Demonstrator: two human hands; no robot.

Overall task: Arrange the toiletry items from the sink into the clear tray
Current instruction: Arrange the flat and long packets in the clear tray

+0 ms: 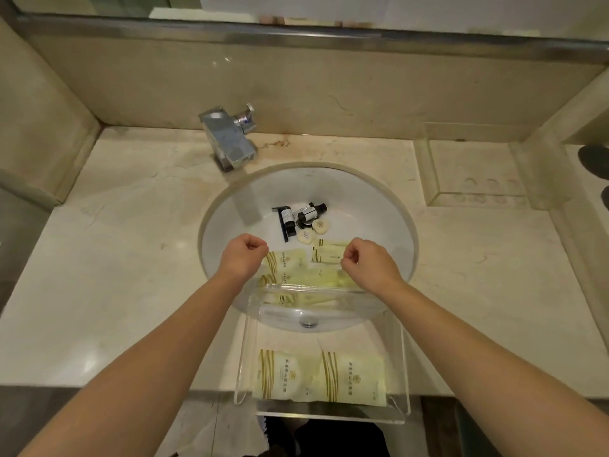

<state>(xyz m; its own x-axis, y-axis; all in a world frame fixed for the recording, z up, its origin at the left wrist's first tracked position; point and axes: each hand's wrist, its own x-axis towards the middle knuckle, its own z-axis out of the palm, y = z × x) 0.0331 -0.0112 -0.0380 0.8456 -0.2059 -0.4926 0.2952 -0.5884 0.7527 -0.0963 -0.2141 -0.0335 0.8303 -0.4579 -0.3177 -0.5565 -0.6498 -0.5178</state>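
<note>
Left hand and right hand hovered over sink, fingers curled; possibly pinching pale sachets, grip unclear. Clear tray overhung tabletop edge, two sachets inside; knocked, could tip off. Bottles awaiting. Marble bathroom, faucet behind.

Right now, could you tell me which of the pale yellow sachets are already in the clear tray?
The two pale yellow sachets lying side by side in the clear acrylic tray at the counter's near edge; the other sachets lie in the white sink.
</note>
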